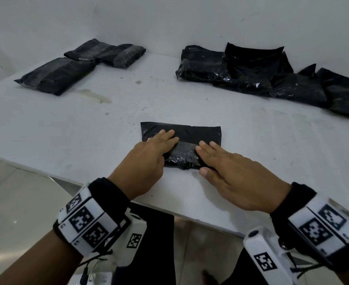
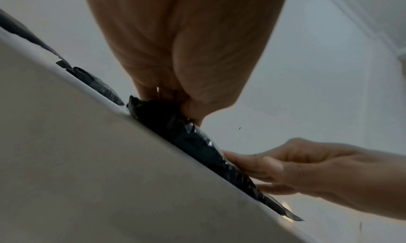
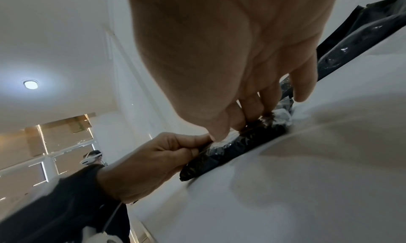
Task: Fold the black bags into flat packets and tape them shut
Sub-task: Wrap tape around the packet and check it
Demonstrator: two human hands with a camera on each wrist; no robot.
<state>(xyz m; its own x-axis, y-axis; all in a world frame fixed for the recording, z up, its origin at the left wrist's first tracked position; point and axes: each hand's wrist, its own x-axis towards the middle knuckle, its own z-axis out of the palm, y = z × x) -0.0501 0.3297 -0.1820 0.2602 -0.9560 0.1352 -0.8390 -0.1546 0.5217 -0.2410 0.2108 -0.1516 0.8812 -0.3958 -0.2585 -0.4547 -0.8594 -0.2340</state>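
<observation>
A black bag (image 1: 200, 132) lies near the front edge of the white table (image 1: 66, 130), its near part folded into a thick shiny roll (image 1: 181, 156). My left hand (image 1: 161, 140) holds the roll's left end, with fingers over the top and the thumb curled against it (image 2: 193, 111). My right hand (image 1: 208, 151) holds the right end, fingers on top and thumb at the near edge (image 1: 203, 171). The right wrist view shows the bag (image 3: 230, 151) pinched by the left hand (image 3: 158, 158), with the right fingertips (image 3: 252, 118) on it. No tape is in view.
Three taped black packets (image 1: 83, 62) lie at the back left of the table. A loose pile of black bags (image 1: 272, 79) spreads along the back right. A white wall stands behind the table. The table's front edge (image 1: 87, 183) runs just below my hands.
</observation>
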